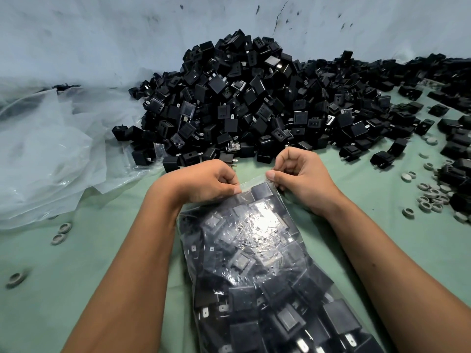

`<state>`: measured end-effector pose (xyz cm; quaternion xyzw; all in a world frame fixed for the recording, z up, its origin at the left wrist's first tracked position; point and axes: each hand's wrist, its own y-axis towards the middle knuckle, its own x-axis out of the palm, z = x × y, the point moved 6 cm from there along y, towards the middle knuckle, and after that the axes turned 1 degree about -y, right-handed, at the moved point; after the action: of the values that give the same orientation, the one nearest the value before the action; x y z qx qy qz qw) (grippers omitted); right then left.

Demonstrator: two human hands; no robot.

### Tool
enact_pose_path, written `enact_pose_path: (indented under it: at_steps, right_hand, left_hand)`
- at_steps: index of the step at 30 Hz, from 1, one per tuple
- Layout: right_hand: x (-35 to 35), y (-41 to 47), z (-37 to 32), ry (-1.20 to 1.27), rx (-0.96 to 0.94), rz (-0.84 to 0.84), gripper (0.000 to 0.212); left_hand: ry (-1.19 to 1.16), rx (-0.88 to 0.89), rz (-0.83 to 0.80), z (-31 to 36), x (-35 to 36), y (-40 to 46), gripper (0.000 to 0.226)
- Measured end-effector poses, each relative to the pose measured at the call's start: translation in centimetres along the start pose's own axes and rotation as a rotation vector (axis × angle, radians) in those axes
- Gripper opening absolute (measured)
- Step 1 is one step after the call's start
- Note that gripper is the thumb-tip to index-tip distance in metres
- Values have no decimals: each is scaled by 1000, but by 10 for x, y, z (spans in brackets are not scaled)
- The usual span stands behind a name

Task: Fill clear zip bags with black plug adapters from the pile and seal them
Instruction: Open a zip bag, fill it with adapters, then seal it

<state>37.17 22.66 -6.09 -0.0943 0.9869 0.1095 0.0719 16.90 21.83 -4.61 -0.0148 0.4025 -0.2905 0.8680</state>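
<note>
- Head view: a clear zip bag [257, 263], packed full of black plug adapters, lies on the green cloth [107, 263] just in front of the pile [254, 98], its mouth pointing toward the pile.
- The left hand [204, 180] pinches the bag's top strip between thumb and curled fingers at one end; the right hand [298, 174] pinches the same strip at the other end.
- Risk: one adapter sits right under the zip line, so it may well keep the strip from closing along its full width.
- Risk: the bag looks tightly stuffed, so pressing could split the seal open or let metal prongs pierce the film.
- The bag is glossy, with glare and wrinkles; adapters inside lie jumbled, prongs showing.
- Left of the pile lie loose plastic sheets [51, 154]; right of it, grey rings [430, 197].
</note>
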Motion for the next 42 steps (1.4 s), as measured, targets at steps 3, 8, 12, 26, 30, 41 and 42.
enact_pose_path:
  at_steps: [3,8,12,26,30,41,42]
  right_hand:
    - [-1,0,0,-1,-1,4,20]
    - [-2,0,0,10,-1,32,21]
    - [-2,0,-1,22,1,45,22]
    - [-6,-3,-1,10,19,86,23]
    - [-7,-3,0,25,22,94,23]
    - [-10,1,1,-92,37,78,21]
    - [-9,3,-1,-145,60,61,21]
  left_hand:
    - [24,0,18,3,0,1,23]
    - [-19,-11,30,3,-2,-1,21]
    - [-4,-48,-1,-1,-5,-5,18]
    - [-46,-60,31,-11,-12,-10,17]
    - [8,-86,10,-16,-13,-12,23]
    - [-213,-40,-10,-26,-16,-21,7]
    - [-221,-42,-17,-30,-19,-23,7]
